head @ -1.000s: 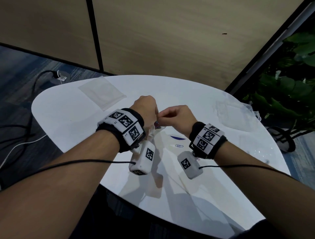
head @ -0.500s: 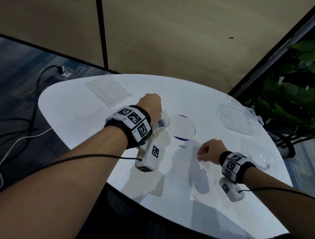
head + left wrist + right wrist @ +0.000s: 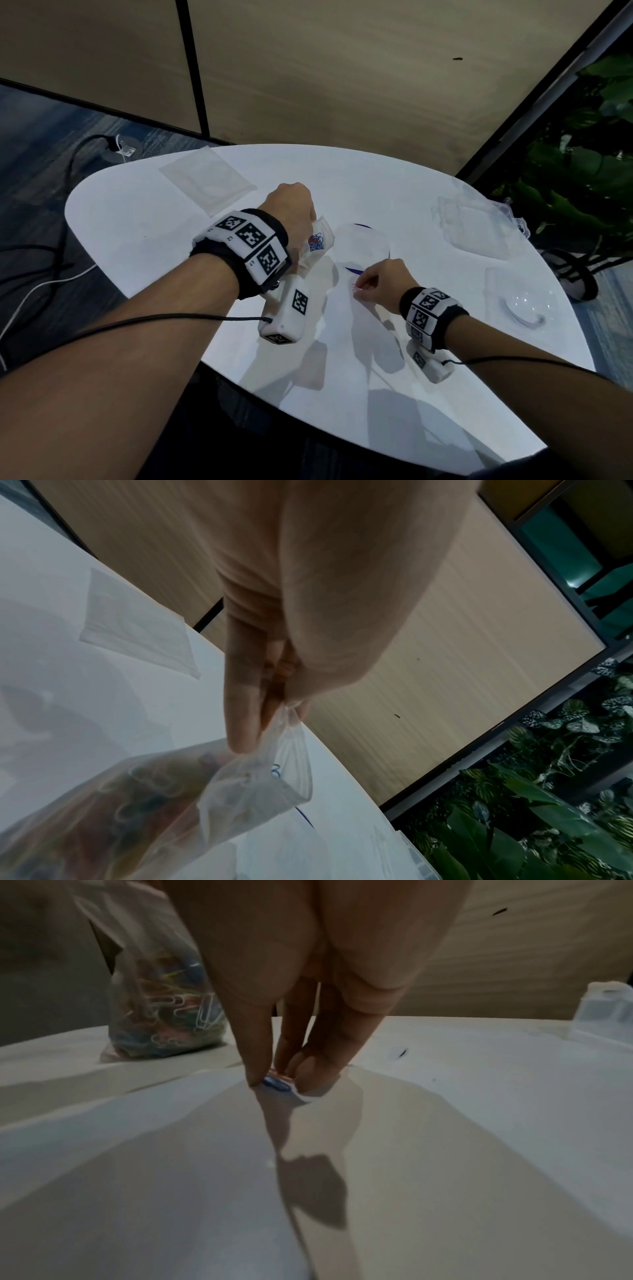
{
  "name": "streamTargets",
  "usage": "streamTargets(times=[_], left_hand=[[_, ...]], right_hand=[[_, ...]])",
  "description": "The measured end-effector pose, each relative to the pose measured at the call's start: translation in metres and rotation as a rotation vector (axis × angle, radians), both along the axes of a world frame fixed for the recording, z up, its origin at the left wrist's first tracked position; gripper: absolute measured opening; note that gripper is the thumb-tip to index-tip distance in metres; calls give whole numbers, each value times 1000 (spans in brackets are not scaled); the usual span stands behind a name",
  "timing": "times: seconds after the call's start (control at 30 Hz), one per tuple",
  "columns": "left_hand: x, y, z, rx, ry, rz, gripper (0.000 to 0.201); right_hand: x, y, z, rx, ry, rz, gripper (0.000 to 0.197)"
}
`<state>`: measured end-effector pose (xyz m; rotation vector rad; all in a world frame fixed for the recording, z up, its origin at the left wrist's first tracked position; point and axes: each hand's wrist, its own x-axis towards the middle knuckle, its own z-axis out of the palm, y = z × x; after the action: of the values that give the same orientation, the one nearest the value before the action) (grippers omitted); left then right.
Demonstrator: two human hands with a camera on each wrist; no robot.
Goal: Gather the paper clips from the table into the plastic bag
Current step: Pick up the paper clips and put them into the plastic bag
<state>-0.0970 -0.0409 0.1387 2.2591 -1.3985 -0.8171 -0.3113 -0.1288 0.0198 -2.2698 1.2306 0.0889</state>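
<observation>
A small clear plastic bag (image 3: 317, 241) holding several coloured paper clips rests on the white table (image 3: 137, 222), left of centre. My left hand (image 3: 291, 209) pinches the bag's top edge; the left wrist view shows its fingertips (image 3: 240, 739) closed on the crumpled rim of the bag (image 3: 219, 785). My right hand (image 3: 363, 287) is down on the table to the right of the bag. Its thumb and fingers pinch a paper clip (image 3: 356, 288); the right wrist view shows a blue clip (image 3: 276, 1083) between the fingertips (image 3: 253, 1077), with the bag (image 3: 164, 1015) behind.
A round clear disc with a blue edge (image 3: 363, 246) lies just beyond my right hand. A flat empty bag (image 3: 209, 180) lies at the back left. Clear plastic boxes (image 3: 479, 226) and a clear lid (image 3: 527, 305) sit near the right edge. Plants stand beyond them.
My right hand left the bag's mouth, dropped to the table on the right, then shifted left onto a clip by the disc. The left hand still holds the bag.
</observation>
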Motion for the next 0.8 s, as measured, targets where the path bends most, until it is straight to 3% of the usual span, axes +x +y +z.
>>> streamTargets(times=[0.13, 0.3, 0.53, 0.7, 0.8], left_hand=[[-1, 0, -1, 2, 6, 1, 28], [1, 0, -1, 6, -6, -13, 30], [0, -1, -2, 4, -7, -11, 29], [2, -1, -1, 15, -8, -12, 28], [1, -3, -2, 11, -15, -17, 28]], right_hand=[[3, 0, 1, 11, 39, 43, 5], [12, 3, 11, -146, 272, 257, 14], [23, 8, 14, -263, 470, 376, 14], [19, 3, 10, -266, 440, 309, 11], [20, -9, 24, -145, 176, 58, 5]])
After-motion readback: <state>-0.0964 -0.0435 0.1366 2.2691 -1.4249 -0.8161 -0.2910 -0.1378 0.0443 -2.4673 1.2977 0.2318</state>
